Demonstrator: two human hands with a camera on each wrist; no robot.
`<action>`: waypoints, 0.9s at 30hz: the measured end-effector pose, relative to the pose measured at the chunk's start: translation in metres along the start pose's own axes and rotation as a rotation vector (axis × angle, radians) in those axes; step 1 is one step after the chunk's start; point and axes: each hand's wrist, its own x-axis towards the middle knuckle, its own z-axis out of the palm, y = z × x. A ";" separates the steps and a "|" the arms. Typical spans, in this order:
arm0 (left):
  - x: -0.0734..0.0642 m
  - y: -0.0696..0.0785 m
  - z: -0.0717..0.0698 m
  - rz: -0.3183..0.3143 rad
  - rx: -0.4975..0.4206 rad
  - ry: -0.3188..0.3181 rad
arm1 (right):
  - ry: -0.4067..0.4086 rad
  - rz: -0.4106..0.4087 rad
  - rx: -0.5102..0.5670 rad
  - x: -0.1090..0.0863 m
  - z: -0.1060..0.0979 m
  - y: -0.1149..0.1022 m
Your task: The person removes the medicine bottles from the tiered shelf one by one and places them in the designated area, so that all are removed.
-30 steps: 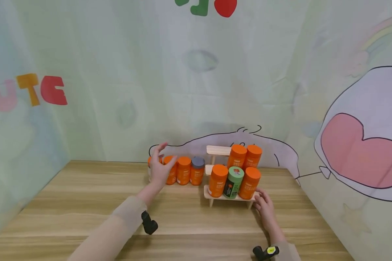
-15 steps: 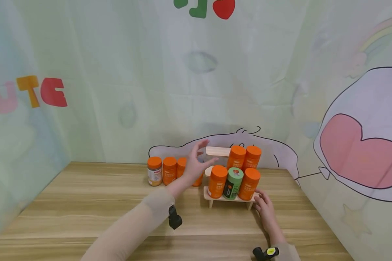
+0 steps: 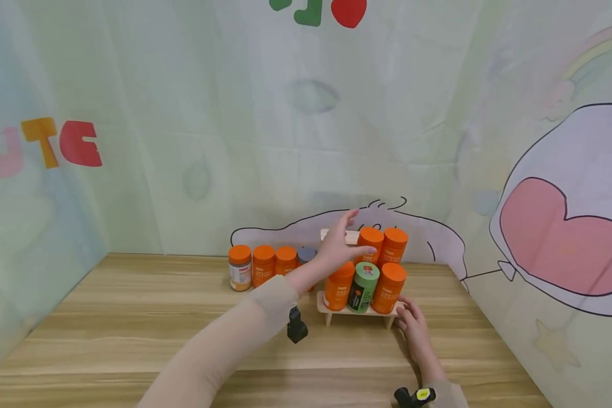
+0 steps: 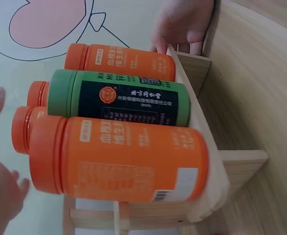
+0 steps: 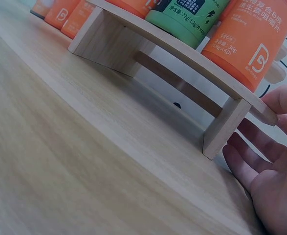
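Note:
A tiered wooden display rack (image 3: 322, 304) stands on the table. Its lowest tier carries an orange bottle (image 3: 339, 288) at the left, a green bottle (image 3: 363, 288) in the middle and another orange bottle (image 3: 389, 289) at the right. Two more orange-capped bottles (image 3: 396, 243) stand higher up at the back. My left hand (image 3: 335, 247) is over the rack's left half, thumb and fingers spread, holding nothing; it hides part of the upper tiers. At the lowest tier's right end, my right hand (image 5: 275, 152) grips the plank, with fingers below its edge.
Left of the rack, a row of bottles stands on the wood-grain table (image 3: 132, 317): a white-labelled one (image 3: 241, 269), two orange ones (image 3: 263, 265) and one with a grey-blue lid (image 3: 306, 255). A printed cloth (image 3: 209, 141) hangs behind.
My left hand has moved right, from above the row of bottles to over the rack, fingers spread throughout. The right hand stays at the rack's end. The bottles keep their places.

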 end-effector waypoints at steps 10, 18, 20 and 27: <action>0.016 0.003 0.003 -0.177 0.065 -0.225 | -0.008 -0.002 -0.003 -0.002 -0.001 -0.001; 0.024 0.002 0.007 -0.163 0.121 -0.244 | -0.005 0.025 0.007 -0.002 -0.002 -0.004; 0.025 0.001 0.008 -0.171 0.126 -0.248 | -0.004 0.025 0.003 -0.002 -0.001 -0.004; 0.025 0.001 0.008 -0.188 0.116 -0.241 | 0.006 0.030 -0.005 0.000 0.000 -0.002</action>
